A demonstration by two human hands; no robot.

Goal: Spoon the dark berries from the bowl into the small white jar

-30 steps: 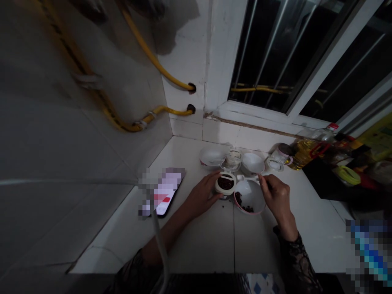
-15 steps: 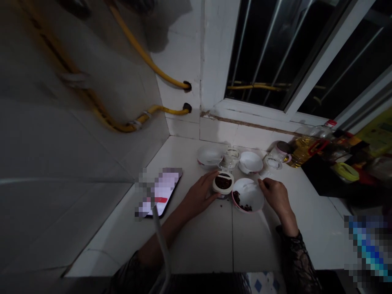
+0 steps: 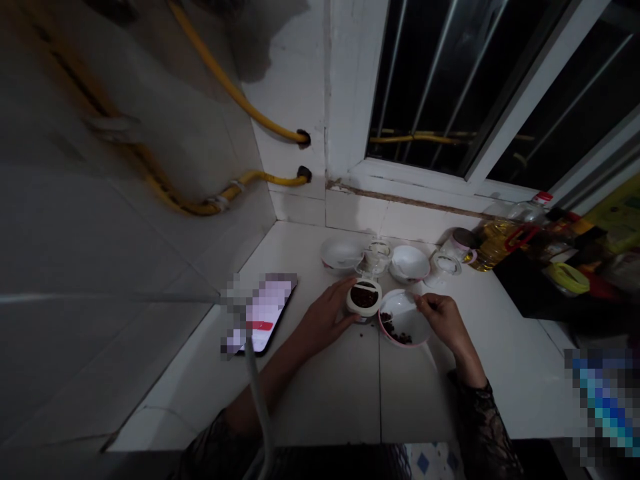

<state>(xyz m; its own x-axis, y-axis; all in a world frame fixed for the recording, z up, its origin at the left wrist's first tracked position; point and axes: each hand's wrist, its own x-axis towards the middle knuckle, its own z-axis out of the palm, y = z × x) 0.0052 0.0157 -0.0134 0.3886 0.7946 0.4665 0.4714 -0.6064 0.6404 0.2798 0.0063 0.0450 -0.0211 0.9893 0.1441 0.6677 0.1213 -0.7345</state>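
Observation:
My left hand (image 3: 327,317) is wrapped round the left side of a small white-rimmed jar (image 3: 365,298) filled with dark red bits. Right of the jar stands a white bowl (image 3: 413,328) with a pink rim; dark bits lie in its left and lower part. My right hand (image 3: 443,317) is at the bowl's right rim, fingers pinched on a small pale spoon (image 3: 404,301) that reaches over the bowl. Its tip is too dim to make out well. A few dark crumbs lie on the counter below the jar.
Behind stand a bowl (image 3: 343,257), a clear jar (image 3: 377,257), another bowl (image 3: 409,264) and a white-filled jar (image 3: 445,265). A lit phone (image 3: 270,313) lies at left. An oil bottle (image 3: 495,243) and a black box (image 3: 527,287) are at right.
My right hand has moved slightly left, bringing the spoon further over the near bowl. My left hand stays on the jar.

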